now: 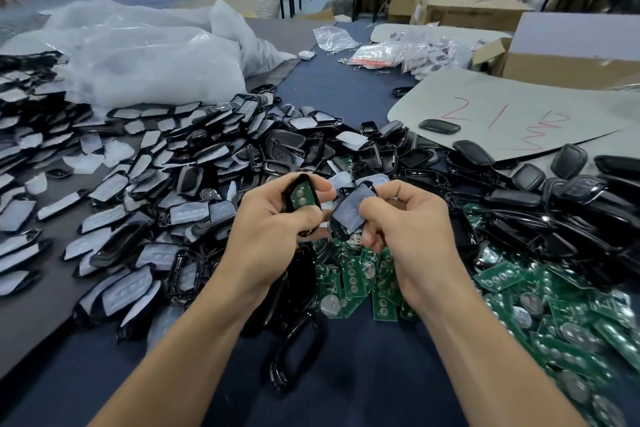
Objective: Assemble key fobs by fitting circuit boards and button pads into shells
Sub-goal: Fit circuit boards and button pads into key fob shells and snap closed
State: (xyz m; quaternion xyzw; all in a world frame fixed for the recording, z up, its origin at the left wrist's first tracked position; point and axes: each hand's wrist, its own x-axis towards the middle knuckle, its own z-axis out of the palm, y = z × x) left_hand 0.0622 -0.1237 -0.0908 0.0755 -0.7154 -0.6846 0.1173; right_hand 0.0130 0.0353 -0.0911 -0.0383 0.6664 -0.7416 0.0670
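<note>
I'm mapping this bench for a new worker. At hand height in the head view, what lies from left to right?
Left to right: pile of film-covered pieces → left hand → shell holding a green circuit board → film-faced piece → right hand → pile of black shells.

Both bare forearms are reaching forward and converging. The left hand (273, 218) is gripping a black shell (304, 180), thumb across it, while the right hand (412, 218) is pinching a second shell piece (349, 215) — fingers curled, knuckles raised.
</note>
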